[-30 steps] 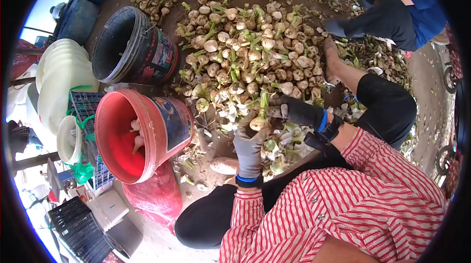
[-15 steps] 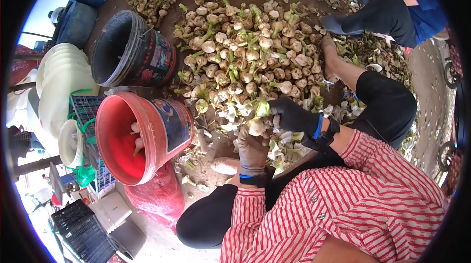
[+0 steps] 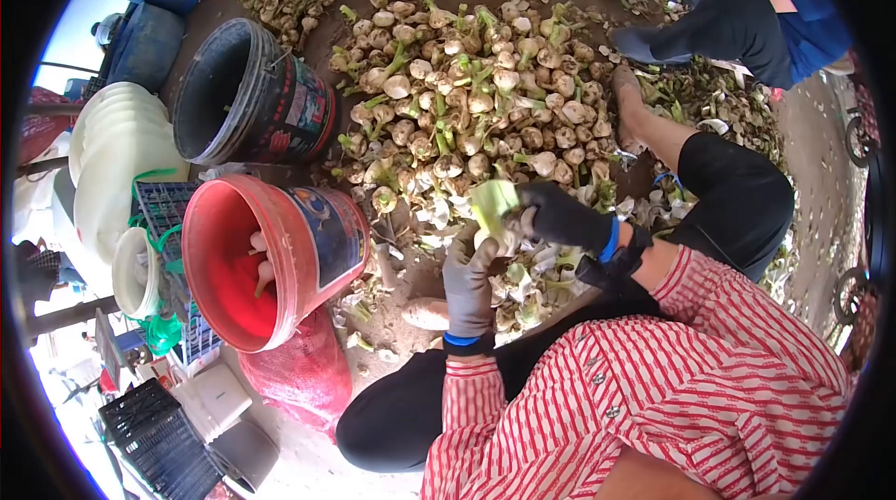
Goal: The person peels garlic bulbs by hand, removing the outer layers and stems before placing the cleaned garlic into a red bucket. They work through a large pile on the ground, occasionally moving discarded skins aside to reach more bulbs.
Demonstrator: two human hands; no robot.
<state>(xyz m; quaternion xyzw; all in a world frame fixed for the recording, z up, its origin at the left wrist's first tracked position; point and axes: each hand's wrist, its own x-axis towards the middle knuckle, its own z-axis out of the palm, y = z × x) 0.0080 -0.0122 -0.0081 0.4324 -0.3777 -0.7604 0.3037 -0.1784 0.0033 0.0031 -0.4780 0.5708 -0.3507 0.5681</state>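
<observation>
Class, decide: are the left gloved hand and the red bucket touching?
Apart: the head view shows littered ground between the left gloved hand and the red bucket.

Gloved left hand (image 3: 469,283) upright and curled, gloved right hand (image 3: 560,217) curled inward, close beside it

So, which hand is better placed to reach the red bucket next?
Probably the left hand: it is on the side nearer the red bucket. The right hand is farther away, its fingers at the green-white leaf.
</observation>
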